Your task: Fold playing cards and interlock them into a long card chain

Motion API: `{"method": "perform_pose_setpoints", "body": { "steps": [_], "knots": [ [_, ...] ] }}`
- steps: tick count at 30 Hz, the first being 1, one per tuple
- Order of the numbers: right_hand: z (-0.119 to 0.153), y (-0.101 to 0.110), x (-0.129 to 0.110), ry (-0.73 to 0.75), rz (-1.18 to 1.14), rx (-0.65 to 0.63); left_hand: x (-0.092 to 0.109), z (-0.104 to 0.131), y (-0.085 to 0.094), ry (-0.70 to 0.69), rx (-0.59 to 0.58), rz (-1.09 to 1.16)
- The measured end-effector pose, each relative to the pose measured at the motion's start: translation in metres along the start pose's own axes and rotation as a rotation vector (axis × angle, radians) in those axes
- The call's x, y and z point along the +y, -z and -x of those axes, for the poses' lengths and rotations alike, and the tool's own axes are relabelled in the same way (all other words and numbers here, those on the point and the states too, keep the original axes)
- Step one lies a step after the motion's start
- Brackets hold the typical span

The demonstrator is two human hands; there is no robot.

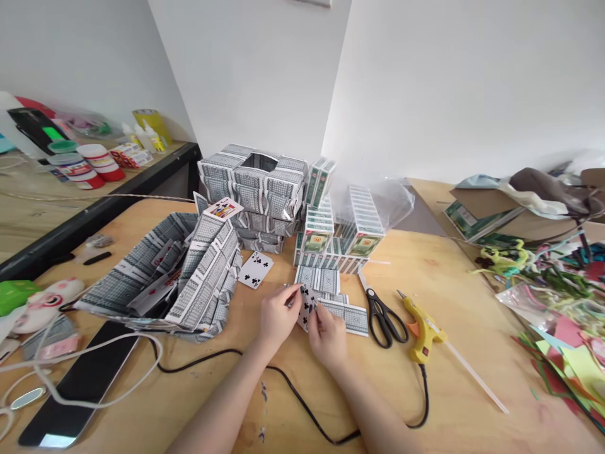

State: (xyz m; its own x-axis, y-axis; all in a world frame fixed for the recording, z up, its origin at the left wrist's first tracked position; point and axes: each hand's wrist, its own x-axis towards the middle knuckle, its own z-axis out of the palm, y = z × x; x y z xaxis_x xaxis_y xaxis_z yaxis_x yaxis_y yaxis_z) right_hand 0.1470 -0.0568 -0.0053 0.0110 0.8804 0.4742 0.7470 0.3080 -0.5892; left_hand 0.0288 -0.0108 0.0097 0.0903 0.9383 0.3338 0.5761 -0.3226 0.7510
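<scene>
Between my two hands is a playing card (305, 307) with black clubs on its face. My left hand (280, 315) pinches its left side, and my right hand (328, 334) pinches the right side. Just beyond them, several cards lie back side up (352, 316) in overlapping rows on the table. Another clubs card (256, 270) lies face up to the left. A pair of black-handled scissors (384, 318) rests right of my right hand, with a yellow glue gun (425, 331) beside it, a clear glue stick at its rear.
An open box made of cards (208, 277) stands left, holding loose cards. Behind are a larger card-covered box (255, 189) and stacked card packs (331, 243). A black cable (302, 394) crosses the front. A phone (78, 391) lies left; colourful scraps (571, 353) fill the right.
</scene>
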Motion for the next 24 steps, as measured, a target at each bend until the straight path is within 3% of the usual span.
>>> {"method": "perform_pose_setpoints", "body": {
  "steps": [4,9,17,21,24],
  "knots": [
    [-0.001,0.002,0.003,-0.036,-0.064,-0.011,-0.007,-0.005,0.004,0.111,-0.097,0.166],
    [-0.003,0.005,0.004,-0.022,-0.058,-0.013,-0.013,-0.008,0.007,0.131,-0.18,0.276],
    [-0.001,0.0,0.007,0.131,0.065,0.008,-0.008,-0.001,0.004,-0.008,-0.113,-0.045],
    [-0.003,0.003,0.007,-0.023,0.016,0.015,-0.005,0.0,0.001,-0.033,-0.061,-0.047],
    [-0.005,0.006,0.01,-0.121,-0.016,0.079,-0.006,-0.002,-0.001,0.006,-0.132,0.121]
  ]
}}
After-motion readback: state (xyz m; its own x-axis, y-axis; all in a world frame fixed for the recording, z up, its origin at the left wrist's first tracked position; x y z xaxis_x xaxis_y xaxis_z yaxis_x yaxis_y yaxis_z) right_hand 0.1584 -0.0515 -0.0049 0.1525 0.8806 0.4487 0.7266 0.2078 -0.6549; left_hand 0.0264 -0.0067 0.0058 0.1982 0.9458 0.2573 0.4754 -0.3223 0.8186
